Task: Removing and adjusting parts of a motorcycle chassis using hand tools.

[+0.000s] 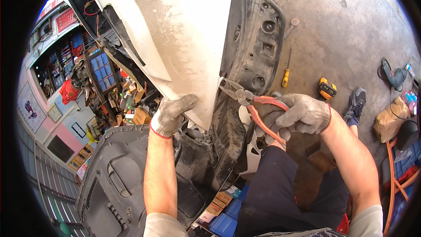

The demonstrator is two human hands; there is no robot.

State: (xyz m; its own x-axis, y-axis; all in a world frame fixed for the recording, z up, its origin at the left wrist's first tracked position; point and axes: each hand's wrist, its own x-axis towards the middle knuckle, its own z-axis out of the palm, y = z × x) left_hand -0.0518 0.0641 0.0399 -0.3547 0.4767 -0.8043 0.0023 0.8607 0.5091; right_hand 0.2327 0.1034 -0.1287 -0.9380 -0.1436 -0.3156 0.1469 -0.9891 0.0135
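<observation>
A large white, dusty car body panel (pixel 188 30) runs down from the top and narrows to a corner near me. My left hand (pixel 172 115), in a grey knit work glove, grips its left edge close to that corner, thumb on top. Pliers (pixel 242 95) with red-orange handles are in my gloved right hand (pixel 302 113). Their handles are spread, and the jaws meet the panel's right edge; whether they bite on it I cannot tell. Under the panel lies a dark, dirty car-body structure (pixel 219 149), and a black liner part (pixel 127 166) is at lower left.
On the concrete floor to the right lie a yellow-handled screwdriver (pixel 286 78), a yellow-and-black battery pack (pixel 327 88), a hammer-like tool (pixel 293 24) and a corded power drill (pixel 394 74). Crowded shelves (pixel 61 61) stand at left. Blue bins (pixel 223 220) sit at the bottom.
</observation>
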